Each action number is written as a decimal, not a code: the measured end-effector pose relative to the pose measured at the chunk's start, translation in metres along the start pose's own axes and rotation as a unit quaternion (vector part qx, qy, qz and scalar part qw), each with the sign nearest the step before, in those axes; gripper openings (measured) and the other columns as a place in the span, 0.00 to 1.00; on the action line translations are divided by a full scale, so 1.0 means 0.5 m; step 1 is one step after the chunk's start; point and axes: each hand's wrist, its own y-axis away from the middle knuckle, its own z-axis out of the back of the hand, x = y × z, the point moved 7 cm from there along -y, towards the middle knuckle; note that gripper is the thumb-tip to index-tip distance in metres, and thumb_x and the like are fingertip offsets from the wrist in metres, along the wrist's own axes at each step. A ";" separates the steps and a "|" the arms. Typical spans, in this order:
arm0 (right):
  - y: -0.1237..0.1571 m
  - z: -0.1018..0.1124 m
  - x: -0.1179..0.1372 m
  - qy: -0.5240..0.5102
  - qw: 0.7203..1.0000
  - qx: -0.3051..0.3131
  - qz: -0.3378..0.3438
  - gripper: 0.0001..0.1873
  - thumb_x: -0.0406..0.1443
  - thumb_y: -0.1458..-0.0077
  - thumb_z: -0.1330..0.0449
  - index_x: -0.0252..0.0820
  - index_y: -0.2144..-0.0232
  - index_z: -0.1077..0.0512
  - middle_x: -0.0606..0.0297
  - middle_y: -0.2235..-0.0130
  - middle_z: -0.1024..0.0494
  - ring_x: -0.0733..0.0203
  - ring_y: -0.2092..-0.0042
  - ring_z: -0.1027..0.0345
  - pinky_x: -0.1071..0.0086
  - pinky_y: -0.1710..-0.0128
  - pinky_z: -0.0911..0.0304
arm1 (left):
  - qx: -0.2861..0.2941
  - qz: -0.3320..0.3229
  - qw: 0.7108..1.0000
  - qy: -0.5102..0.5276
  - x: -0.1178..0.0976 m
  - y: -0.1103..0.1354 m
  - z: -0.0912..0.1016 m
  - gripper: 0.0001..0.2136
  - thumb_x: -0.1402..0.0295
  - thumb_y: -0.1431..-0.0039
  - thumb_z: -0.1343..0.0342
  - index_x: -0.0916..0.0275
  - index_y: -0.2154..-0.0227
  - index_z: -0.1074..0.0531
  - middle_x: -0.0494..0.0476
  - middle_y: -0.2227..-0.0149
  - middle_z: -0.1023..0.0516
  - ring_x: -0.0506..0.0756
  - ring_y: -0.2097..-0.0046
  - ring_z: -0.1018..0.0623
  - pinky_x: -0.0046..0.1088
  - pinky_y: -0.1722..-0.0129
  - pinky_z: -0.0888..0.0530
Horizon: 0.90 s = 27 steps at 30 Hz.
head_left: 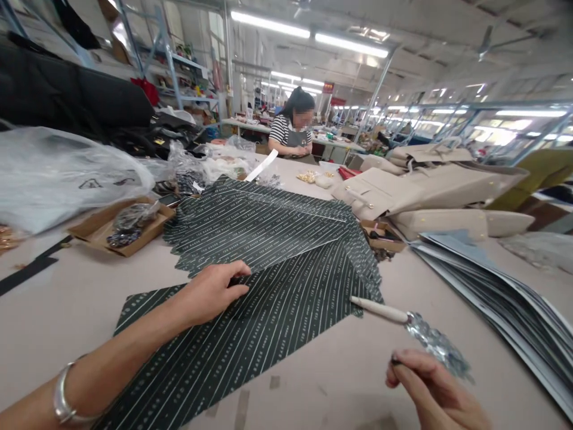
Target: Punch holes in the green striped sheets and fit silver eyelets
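Where the table [67, 310] carries the work, count as follows:

- Striped sheets, dark green w/ white lines: 1 near striped sheet [250, 340] lying flat, plus fanned striped sheets [259, 224] overlapping its far edge. Exact no. in the fan cannot be told.
- Cardboard trays: 2. Left tray [96, 226] at 10 o'clock of the fan, holding bagged dark parts. Small tray [380, 234] at 3 o'clock of the fan.
- Beige bags [416, 191]: approx. 3, stacked at 2 o'clock.
- Grey sheet stack [501, 298]: 1, at 3–4 o'clock, fanned along the table edge.
- Clear plastic bag [49, 173]: 1 large, at 9 o'clock.
- White-handled tool [380, 311]: 1, lying flat, its far tip touching the right corner of the near striped sheet. Crumpled clear wrap [436, 347] sits at its near end.
- Co-worker [293, 128]: 1, seated at 12 o'clock, well apart.

Hand pose:

- Left hand [210, 292]: forearm enters from 8 o'clock and lies across the near striped sheet, w/ a metal bangle [62, 397] at the wrist. Fingers are bent, thumb and fingertips closed narrow on the near edge of the fanned striped sheets — palm down.
- Right hand [432, 391]: enters at 5 o'clock, above bare table, just beside the crumpled clear wrap. Thumb and forefinger are pinched narrow on a small dark item [396, 360] — what it is cannot be told.
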 end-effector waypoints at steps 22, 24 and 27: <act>0.121 -0.340 0.163 -0.064 0.961 0.266 -0.027 0.05 0.37 0.40 0.38 0.45 0.66 0.22 0.69 0.73 0.22 0.66 0.71 0.28 0.75 0.71 0.35 | 0.334 0.132 0.825 0.436 -0.020 0.203 -0.134 0.13 0.63 0.51 0.31 0.63 0.64 0.24 0.48 0.68 0.24 0.48 0.67 0.27 0.20 0.65 0.29; 0.119 -0.354 0.146 -0.081 0.957 0.273 -0.058 0.05 0.37 0.40 0.38 0.44 0.66 0.22 0.70 0.73 0.22 0.67 0.71 0.28 0.76 0.70 0.35 | 0.336 0.138 0.822 0.440 -0.016 0.203 -0.144 0.13 0.63 0.51 0.32 0.63 0.63 0.24 0.49 0.67 0.23 0.49 0.67 0.27 0.21 0.65 0.29; 0.116 -0.367 0.129 -0.102 0.950 0.281 -0.089 0.05 0.37 0.41 0.37 0.44 0.66 0.22 0.70 0.74 0.22 0.67 0.71 0.29 0.76 0.70 0.34 | 0.337 0.139 0.822 0.438 -0.011 0.202 -0.153 0.14 0.64 0.51 0.34 0.62 0.62 0.24 0.50 0.66 0.23 0.50 0.66 0.27 0.23 0.64 0.29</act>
